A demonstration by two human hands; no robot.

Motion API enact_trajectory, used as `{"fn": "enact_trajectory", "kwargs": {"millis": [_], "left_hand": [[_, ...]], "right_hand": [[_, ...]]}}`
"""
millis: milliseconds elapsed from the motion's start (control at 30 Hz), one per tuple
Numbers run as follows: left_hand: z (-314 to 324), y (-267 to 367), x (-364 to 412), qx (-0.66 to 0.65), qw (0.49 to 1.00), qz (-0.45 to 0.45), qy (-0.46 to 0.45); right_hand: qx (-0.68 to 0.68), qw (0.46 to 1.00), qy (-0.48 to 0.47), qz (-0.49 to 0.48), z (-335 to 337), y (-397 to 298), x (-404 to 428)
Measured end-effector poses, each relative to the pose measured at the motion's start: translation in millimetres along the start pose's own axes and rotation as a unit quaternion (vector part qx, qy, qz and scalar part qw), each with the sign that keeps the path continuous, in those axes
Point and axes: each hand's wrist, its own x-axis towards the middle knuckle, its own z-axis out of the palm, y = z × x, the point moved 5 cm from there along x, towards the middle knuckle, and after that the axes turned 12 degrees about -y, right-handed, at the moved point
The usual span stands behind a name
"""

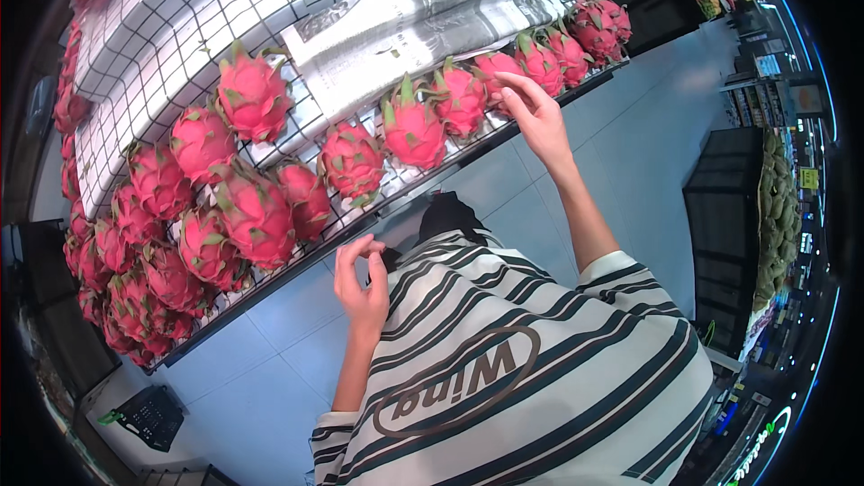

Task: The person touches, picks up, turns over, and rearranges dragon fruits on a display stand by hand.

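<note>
My right hand (538,118) reaches to the front edge of the display, its fingertips at a dragon fruit (497,69) in the front row. Whether they touch it I cannot tell. In front of the rack's edge hovers my left hand (362,283), fingers curled but apart, with nothing in it. Closest to that hand on the rack are a dragon fruit (304,201) and another dragon fruit (352,160) with green-tipped scales. Two more, a dragon fruit (413,128) and a dragon fruit (459,98), stand between my hands along the edge.
Black wire mesh (162,34) covers white stepped foam blocks (111,148). Printed newspaper (378,47) lies over part of it. Dragon fruits (135,304) are heaped at the left end. A black shopping basket (150,416) sits on the tiled floor (270,364); a produce stand (725,216) is at right.
</note>
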Motion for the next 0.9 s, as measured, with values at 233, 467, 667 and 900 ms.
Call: {"fn": "enact_trajectory", "kwargs": {"millis": [233,467,667,900], "left_hand": [[61.3,10.3,61.1,0.011,0.999,-0.043,-0.016],[136.4,21.1,125.8,0.029,0.991,-0.104,-0.078],[181.1,30.7,156.3,-0.014,0.99,-0.095,-0.105],[202.0,31.2,173.5,0.006,0.988,-0.099,-0.121]], "right_hand": [[-0.429,0.87,0.23,-0.085,-173.1,-18.4,32.1],[-0.481,0.852,0.205,0.029,-240.6,53.7,62.1],[-0.483,0.851,0.205,0.021,-239.4,56.3,76.8],[-0.423,0.874,0.239,0.028,-249.8,70.7,80.3]]}}
